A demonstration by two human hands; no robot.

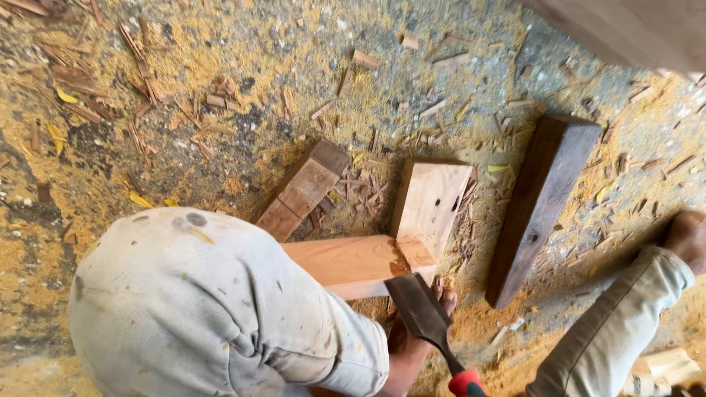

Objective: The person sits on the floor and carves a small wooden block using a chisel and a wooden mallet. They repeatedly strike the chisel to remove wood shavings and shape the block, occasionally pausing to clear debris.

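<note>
Sawdust floor (220, 59); chisel (423, 316) on block (353, 263); hands unseen.

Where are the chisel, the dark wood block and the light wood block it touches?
chisel (421, 312): head view, on the flat metal blade.
dark wood block (540, 202): head view, middle of its long face.
light wood block (353, 263): head view, on its top face.

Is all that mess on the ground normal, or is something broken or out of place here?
Nothing looks broken. The ground is strewn with sawdust and wood chips, thickest around the pale wood block that the wide chisel rests against. A dark plank lies loose beside it. No hand shows clearly.
</note>
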